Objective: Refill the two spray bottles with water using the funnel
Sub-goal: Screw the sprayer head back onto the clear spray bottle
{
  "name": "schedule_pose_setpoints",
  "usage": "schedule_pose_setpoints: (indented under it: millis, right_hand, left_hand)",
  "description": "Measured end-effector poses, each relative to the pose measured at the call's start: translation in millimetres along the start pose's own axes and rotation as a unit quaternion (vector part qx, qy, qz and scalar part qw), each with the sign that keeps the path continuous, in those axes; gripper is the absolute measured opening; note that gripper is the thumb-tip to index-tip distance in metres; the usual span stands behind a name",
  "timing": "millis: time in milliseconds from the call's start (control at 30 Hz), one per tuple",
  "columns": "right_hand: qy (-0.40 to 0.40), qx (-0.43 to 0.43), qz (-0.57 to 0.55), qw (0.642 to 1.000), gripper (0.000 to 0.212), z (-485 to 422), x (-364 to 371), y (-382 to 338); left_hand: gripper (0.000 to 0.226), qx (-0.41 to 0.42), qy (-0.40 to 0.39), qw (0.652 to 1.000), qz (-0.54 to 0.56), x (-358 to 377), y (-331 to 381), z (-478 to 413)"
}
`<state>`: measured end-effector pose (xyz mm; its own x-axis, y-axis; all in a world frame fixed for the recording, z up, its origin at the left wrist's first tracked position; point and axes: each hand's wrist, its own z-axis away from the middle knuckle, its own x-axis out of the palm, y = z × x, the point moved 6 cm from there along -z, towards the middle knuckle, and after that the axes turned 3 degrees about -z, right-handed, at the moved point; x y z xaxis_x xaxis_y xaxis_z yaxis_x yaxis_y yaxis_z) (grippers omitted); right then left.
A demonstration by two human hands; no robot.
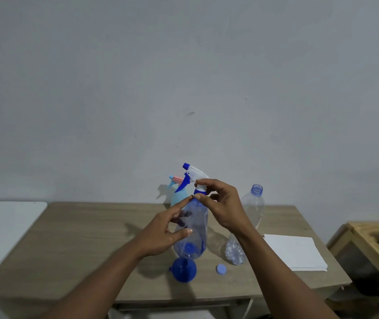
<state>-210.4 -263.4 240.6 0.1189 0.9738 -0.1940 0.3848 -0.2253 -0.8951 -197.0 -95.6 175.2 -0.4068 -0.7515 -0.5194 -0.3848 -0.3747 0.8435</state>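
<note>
Table (91, 238) holds funnel (183, 270), cap (221, 269), plastic bottle (251, 210), perhaps paper (296, 252).

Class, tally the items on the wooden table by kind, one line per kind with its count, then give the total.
spray bottles: 2 (clear spray bottle, light blue spray bottle)
water bottle: 1
funnel: 1
loose bottle cap: 1
white folded sheet: 1
Total: 6

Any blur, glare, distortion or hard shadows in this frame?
Head view: dim, even light, no glare; wide-angle lens stretches the frame's edges; soft shadows fall left of the clear spray bottle with blue-and-white trigger and the pale blue spray bottle behind it; whole frame slightly soft, no motion streaks.
</note>
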Motion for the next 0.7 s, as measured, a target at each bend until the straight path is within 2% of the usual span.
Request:
schedule_pose_setpoints:
  millis: [67,200,333,567,700]
  right_hand:
    - [0.001,-0.006,-0.001,1.0,0.027,0.1,-1.0,1.0]
    - [-0.012,0.006,-0.072,0.997,0.029,0.1,1.0,-2.2]
    - [0.004,-0.007,-0.03,1.0,0.03,-3.7,2.3,-3.9]
    - [-0.02,0.004,-0.084,0.996,0.029,-5.7,4.8,-8.3]
    - [0.013,-0.003,-0.06,0.998,0.029,-8.1,8.3,-5.2]
  left_hand:
    - [0.082,-0.001,0.0,1.0,0.003,0.7,-0.1,1.2]
    - [0.082,0.006,0.008,1.0,0.005,-2.3,-1.0,-0.3]
    - [0.08,0.006,0.009,1.0,0.008,-4.4,-1.8,-2.0]
    - [0.082,0.004,0.017,1.0,0.003,-11.8,-1.7,-3.7]
    - [0.081,0.006,0.007,1.0,-0.002,-10.7,-3.1,-3.9]
